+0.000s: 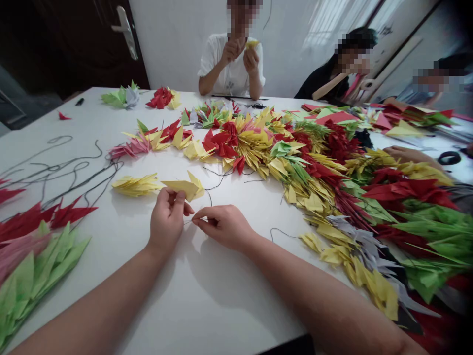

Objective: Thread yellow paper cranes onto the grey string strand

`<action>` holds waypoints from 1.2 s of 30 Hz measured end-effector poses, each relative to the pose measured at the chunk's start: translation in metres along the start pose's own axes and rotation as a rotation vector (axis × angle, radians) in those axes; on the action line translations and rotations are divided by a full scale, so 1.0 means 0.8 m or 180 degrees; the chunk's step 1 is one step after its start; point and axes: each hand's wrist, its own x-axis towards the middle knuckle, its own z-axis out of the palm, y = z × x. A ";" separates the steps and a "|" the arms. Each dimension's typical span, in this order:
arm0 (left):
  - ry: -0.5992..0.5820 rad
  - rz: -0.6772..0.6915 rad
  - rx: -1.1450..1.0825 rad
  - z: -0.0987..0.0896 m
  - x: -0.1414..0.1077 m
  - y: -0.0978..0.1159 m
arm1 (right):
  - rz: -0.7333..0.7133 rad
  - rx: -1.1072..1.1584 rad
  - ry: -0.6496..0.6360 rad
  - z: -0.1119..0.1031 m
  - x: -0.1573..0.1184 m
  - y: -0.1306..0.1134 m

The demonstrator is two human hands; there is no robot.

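My left hand (167,217) is closed on a yellow folded paper crane (182,187), its thumb and fingers pinching the paper from below. Just to the right, my right hand (227,228) pinches a thin needle-like piece (188,221) between thumb and forefinger, its tip close to my left fingers. Dark thread (210,196) runs down behind my right hand. A cluster of yellow paper cranes (136,185) lies on the white table (155,315), left of my left hand.
A big heap of strung paper cranes (254,143) curves across the table's middle and right. Green cranes (40,276) and red cranes (29,222) lie at left, beside loose dark cords (74,170). A person in white (231,64) sits opposite; others sit at right. Black tape (449,158) lies at right.
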 end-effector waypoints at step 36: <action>0.0441 -0.0226 0.1076 -0.024 0.054 -0.030 | 0.1687 0.4806 0.2775 -0.145 -0.002 0.076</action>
